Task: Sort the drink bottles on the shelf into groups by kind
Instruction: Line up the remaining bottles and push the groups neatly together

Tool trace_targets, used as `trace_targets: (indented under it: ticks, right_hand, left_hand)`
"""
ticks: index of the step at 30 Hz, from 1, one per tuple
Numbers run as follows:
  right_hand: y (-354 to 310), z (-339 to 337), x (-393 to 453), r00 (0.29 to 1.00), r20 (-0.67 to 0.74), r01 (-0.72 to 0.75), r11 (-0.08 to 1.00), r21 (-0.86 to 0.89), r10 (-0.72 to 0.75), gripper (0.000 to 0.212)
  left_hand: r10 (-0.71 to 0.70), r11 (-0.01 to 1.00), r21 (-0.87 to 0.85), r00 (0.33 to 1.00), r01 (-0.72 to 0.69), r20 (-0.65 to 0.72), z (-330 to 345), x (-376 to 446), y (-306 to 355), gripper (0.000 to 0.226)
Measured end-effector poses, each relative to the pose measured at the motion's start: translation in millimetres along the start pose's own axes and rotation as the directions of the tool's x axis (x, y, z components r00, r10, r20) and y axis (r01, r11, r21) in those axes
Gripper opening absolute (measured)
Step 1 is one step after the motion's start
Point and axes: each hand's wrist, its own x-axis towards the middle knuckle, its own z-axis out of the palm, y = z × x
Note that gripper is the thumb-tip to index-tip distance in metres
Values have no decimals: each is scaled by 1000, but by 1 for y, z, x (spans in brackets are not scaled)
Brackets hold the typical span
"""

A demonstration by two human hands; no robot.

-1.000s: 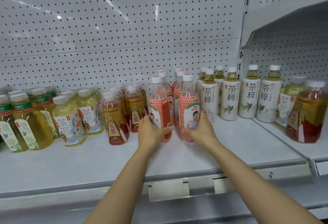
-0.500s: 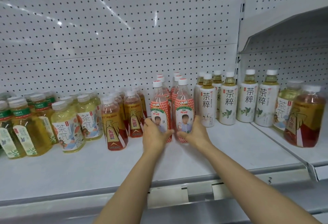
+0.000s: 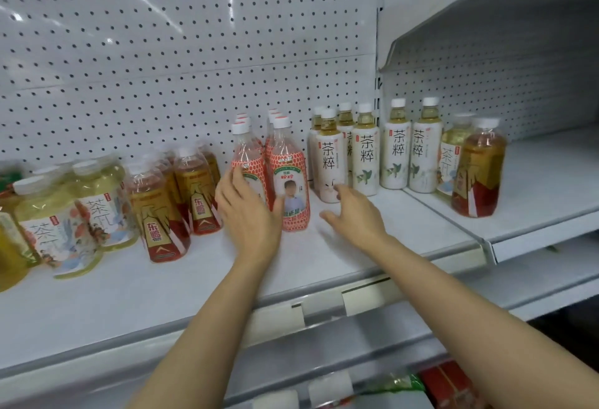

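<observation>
We see clear plastic red-label bottles (image 3: 293, 181) upright, caps up; left hand (image 3: 248, 211) flat against one, right hand (image 3: 355, 214) loose, empty.

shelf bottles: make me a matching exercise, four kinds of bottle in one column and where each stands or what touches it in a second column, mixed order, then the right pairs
Column one
1. red net-patterned clear bottle with white cap
2. tall white-labelled tea bottle with pale cap
3. squat amber bottle with gold and red label
4. squat pale yellow bottle with illustrated white label

Column two
A. on the right-hand shelf section, nearest the front
B. in the left part of the shelf
C. beside the one the left hand touches
D. in a row right of the red group

Pairs: 1-C, 2-D, 3-A, 4-B
</observation>
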Motion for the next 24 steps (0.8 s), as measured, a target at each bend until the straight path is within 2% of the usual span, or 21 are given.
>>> trace_targets:
  ticks: [2,5,7,13,16,18,21,24]
  right_hand:
    - [21,-16,-9,996,-88,17,997,-81,-24,53]
    - [54,-37,-21,982,-187,9,989,-148,-37,44]
    - [74,-53,-29,967,-249,3,980,-198,-53,38]
    - [139,-99,-49,927,-362,-12,959,-285,-95,24]
    - [167,-119,-54,916,-389,-35,946,-324,-99,16]
    - [183,-129,-56,908,-405,-44,941,-336,-102,11]
    - [206,-140,-59,914,-398,-62,941,-334,-81,17]
    - [222,-145,-58,917,-390,-63,939,-338,-78,21]
  left_hand:
    - [114,992,-52,993,-116,-35,1,-7,25,82]
    - [241,962,-148,969,-230,57,13,-13,65,69]
    - [281,942,-231,949,-245,140,26,-20,92,61]
    - [310,897,-417,877,-144,366,74,-50,186,56]
    - [265,881,-472,845,-17,463,96,-63,229,63]
    - [241,878,-477,824,39,512,110,-69,253,71]
    - [173,876,-457,786,152,593,129,-76,279,85]
    - [110,886,-417,781,203,615,146,-84,293,86]
